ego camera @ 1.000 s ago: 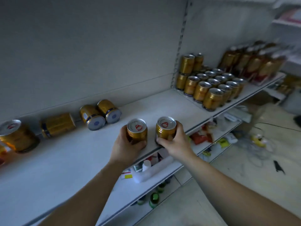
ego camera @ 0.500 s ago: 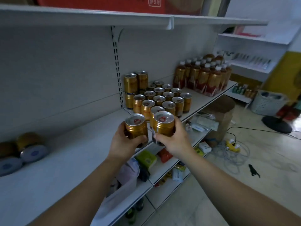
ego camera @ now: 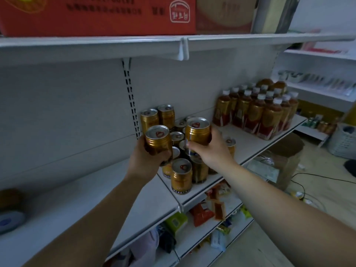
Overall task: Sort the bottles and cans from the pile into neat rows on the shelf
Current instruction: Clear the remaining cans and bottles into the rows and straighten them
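While each grips one ribbed gold can, left hand (ego camera: 143, 160) and right hand (ego camera: 211, 151) hover above shelf (ego camera: 248, 139).

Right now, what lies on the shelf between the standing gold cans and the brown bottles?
Nothing: the head view shows bare white shelf between the standing cans and the bottles.

— Where does the block of cans (ego camera: 181, 176) stand?
— On the shelf (ego camera: 86, 193), against its back wall. The bottles (ego camera: 256, 112) stand to the block's right.
— And the hands?
— Just above the block's front rows. The left hand (ego camera: 142, 160) holds the left can (ego camera: 158, 139), and the right hand (ego camera: 210, 151) holds the right can (ego camera: 197, 131) beside it.
— What else?
— A lying can (ego camera: 10, 220) far to the block's left, a box (ego camera: 96, 14) above it, packets (ego camera: 208, 209) below it.
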Available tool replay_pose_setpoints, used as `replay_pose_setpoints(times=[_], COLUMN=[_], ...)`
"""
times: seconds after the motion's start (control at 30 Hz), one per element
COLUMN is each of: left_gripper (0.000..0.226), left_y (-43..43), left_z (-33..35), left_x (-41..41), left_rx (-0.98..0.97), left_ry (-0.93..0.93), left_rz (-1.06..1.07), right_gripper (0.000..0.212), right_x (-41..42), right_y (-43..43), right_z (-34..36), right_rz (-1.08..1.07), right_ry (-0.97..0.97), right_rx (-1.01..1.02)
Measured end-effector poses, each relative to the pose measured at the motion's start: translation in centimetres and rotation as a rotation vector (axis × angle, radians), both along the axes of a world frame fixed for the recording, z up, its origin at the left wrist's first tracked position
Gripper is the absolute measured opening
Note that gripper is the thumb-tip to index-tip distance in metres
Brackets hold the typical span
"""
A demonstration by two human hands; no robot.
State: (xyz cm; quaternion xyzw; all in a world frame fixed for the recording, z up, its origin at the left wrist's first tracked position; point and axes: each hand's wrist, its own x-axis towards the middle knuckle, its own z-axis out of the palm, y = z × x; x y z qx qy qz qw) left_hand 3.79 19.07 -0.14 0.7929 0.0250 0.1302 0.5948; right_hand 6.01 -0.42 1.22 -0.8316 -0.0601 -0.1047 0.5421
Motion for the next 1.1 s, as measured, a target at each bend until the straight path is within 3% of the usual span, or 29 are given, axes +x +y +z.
replay_pose_setpoints(times=[0.23, 0.33, 0.47, 0.77, 1.1], left_gripper=[0.062, 0.072, 0.058, 0.064, 0.077], left_y=[0.4, 0.5, -0.1, -2.3, -3.5], left_z=[-0.7, -1.2, -1.9, -2.3, -2.4], left_x=[5.5, 6.5, 7.4, 8.7, 9.0], left_rx=[-0.015, -0.039, -0.038, -0.071, -0.048], left_ry=[0.017, 0.037, 0.027, 0.023, 0.072], left_rz=[0.077, 0.129, 0.203, 0.361, 0.399], right_gripper=[0.068, 0.066, 0.064, 0.051, 0.074], right_x=[7.1, 9.1, 11.5, 15.1, 16.0], right_y=[0.9, 1.5, 2.1, 1.7, 0.8], right_z=[-0.4, -0.4, -0.5, -1.5, -2.0], right_rz=[0.048, 0.099, 0.212, 0.420, 0.510], right_ry=[0.001, 0.015, 0.032, 0.047, 0.130], right_rx=[-0.052, -0.056, -0.082, -0.113, -0.197])
